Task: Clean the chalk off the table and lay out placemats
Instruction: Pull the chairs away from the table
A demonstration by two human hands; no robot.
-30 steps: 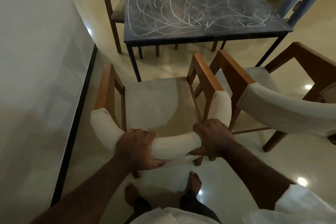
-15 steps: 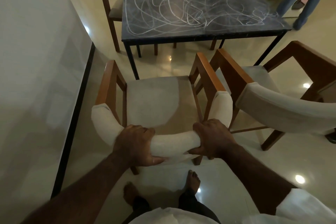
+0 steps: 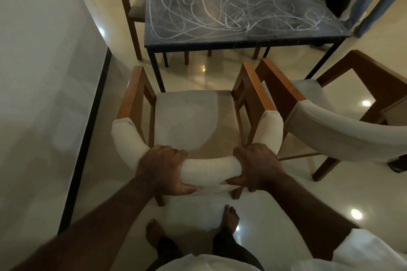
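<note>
Plainly, with our left hand (image 3: 161, 171) and right hand (image 3: 258, 167) fingers (image 3: 177, 153) clamped on the chair back (image 3: 209, 168), we risk banging it into the neighbouring chair (image 3: 330, 130) just beside it, or the chalk-scribbled counter (image 3: 242, 43) ahead.

Single head-worn view, angled forward and down: chair backrest (image 3: 209, 170) close below, chalk-marked worktop (image 3: 240, 10) farther ahead, wall at left.

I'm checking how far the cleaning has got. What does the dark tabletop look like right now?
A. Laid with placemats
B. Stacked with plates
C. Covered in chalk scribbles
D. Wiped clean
C: white looping chalk lines run across the whole dark table, with no placemats on it, while both hands grip a chair's padded backrest.
</note>
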